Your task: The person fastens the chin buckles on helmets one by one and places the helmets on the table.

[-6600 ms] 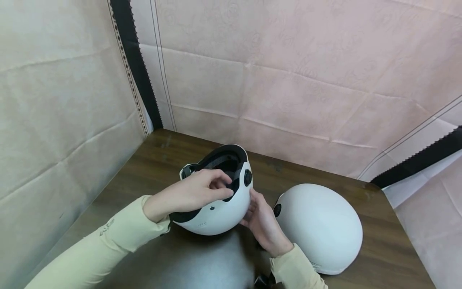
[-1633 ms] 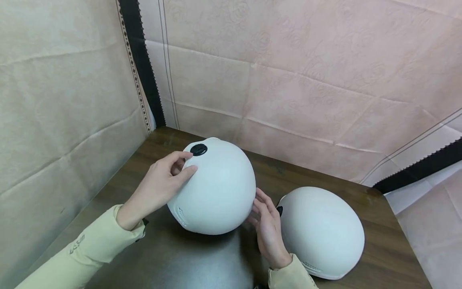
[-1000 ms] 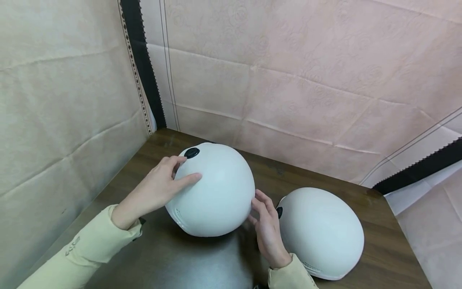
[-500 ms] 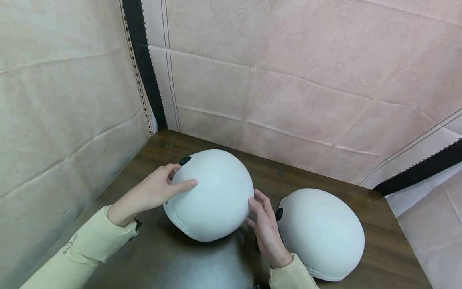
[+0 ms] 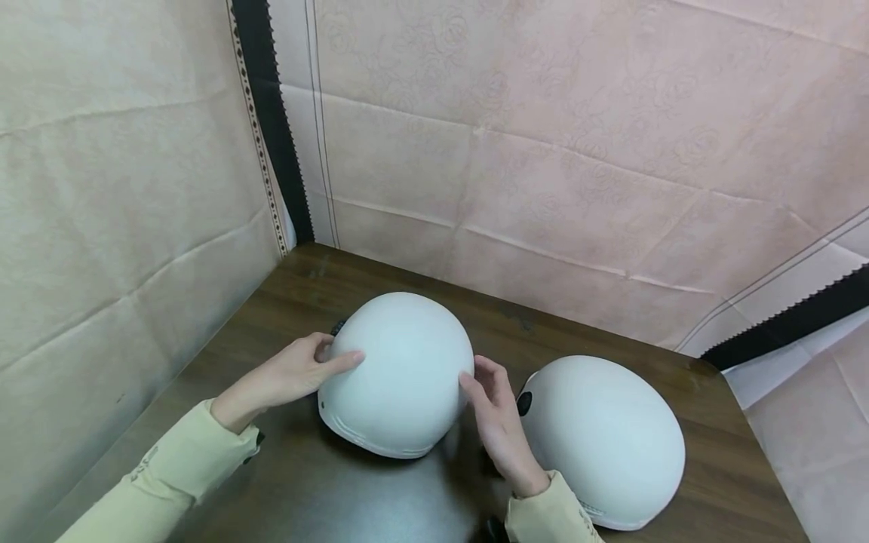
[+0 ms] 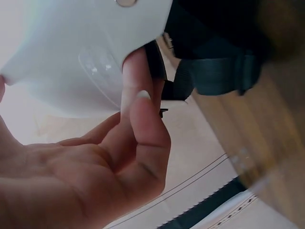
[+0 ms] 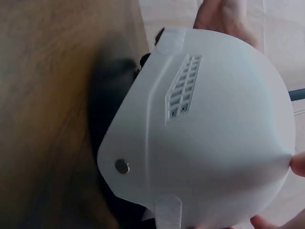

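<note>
— What's changed? 
— The smooth white domed plastic helmet has come down dome-up onto the dark wooden table; a moment ago it was tilted.
— The hands? 
— Left hand and right hand cradle its flanks, fingers relaxed. A second white helmet sits beyond the right hand.

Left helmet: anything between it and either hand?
Nothing visible. The left hand rests on the left helmet at its left side, and the right hand touches its right side, between it and the second helmet. Both sit on the table.
</note>
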### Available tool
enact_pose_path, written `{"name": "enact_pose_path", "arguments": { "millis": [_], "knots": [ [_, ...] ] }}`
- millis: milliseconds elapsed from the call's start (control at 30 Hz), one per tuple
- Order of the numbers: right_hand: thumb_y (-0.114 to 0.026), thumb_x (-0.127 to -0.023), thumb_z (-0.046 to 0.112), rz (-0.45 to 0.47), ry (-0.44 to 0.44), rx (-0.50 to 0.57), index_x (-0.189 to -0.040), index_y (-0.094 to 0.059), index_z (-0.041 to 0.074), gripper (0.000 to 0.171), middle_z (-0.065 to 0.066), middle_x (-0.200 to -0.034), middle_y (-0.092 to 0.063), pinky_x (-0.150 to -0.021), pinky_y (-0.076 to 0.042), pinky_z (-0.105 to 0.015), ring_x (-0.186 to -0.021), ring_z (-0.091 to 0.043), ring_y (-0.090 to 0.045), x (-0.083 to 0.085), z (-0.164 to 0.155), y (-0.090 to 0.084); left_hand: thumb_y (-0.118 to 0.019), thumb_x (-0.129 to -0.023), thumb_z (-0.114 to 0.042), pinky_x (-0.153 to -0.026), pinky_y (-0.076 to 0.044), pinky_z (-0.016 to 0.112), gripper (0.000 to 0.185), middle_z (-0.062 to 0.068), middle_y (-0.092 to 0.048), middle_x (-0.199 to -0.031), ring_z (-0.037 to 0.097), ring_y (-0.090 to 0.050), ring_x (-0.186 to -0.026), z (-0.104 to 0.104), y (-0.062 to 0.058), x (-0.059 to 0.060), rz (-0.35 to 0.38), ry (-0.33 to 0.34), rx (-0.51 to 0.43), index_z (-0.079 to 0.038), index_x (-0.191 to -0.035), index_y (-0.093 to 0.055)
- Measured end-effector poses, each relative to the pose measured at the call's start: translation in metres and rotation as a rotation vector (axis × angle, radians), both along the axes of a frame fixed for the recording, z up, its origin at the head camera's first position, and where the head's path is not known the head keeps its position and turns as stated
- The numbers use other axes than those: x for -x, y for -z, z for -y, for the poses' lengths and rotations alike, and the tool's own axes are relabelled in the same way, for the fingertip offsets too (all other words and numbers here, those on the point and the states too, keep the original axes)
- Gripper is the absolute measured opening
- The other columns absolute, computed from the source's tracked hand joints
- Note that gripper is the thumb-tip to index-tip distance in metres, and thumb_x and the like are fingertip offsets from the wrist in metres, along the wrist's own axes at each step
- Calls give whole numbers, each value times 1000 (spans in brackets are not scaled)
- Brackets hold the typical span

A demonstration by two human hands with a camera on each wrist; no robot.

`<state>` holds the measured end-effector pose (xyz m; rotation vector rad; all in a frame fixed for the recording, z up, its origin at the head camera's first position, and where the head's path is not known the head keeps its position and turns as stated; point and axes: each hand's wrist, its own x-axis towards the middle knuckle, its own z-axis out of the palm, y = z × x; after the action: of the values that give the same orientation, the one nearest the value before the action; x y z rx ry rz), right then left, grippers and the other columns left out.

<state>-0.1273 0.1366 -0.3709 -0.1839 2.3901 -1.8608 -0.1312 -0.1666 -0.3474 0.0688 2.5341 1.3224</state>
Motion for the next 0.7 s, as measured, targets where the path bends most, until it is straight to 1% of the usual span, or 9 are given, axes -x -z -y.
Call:
{"name": "enact_pose_path", "arguments": {
  "millis": [100,233,467,600,700],
  "knots": [
    [-56,-89,53,-17,23,-58,-130,-40,20,55,2,-134,-42,-99,-35,-46,-124,-17,-40,3,1,-1,-52,-85,-65,-90,-43,48,94,27,-45,-131,34,-49,-116,2,7,2,22,11,-13,10,-138,-31],
    [-57,-88,53,-43,25,-113,-128,-42,23,52,4,-131,-44,-98,-36,-44,-122,-14,-41,4,3,-3,-51,-85,-65,-92,-42,49,95,26,-45,-133,34,-49,-116,4,14,3,50,18,-18,10,-139,-31],
    [-55,-91,48,-96,-11,-128,-132,-39,25,49,6,-133,-41,-99,-36,-47,-124,-13,-38,2,9,1,-44,-87,-67,-99,-34,54,97,27,-35,-143,39,-38,-128,6,20,6,91,32,-57,8,-144,-22],
    [-55,-91,50,-113,-13,-145,-134,-36,26,53,6,-136,-39,-99,-36,-47,-126,-13,-36,1,10,5,-42,-87,-69,-100,-33,55,97,25,-33,-144,38,-39,-128,8,23,8,102,26,-73,6,-146,-21],
    [-56,-89,52,-109,-11,-150,-136,-35,26,57,6,-137,-38,-99,-37,-47,-127,-13,-36,2,11,7,-39,-86,-71,-99,-33,55,98,26,-33,-144,39,-39,-128,9,25,10,87,22,-55,5,-146,-21]
  ]
}}
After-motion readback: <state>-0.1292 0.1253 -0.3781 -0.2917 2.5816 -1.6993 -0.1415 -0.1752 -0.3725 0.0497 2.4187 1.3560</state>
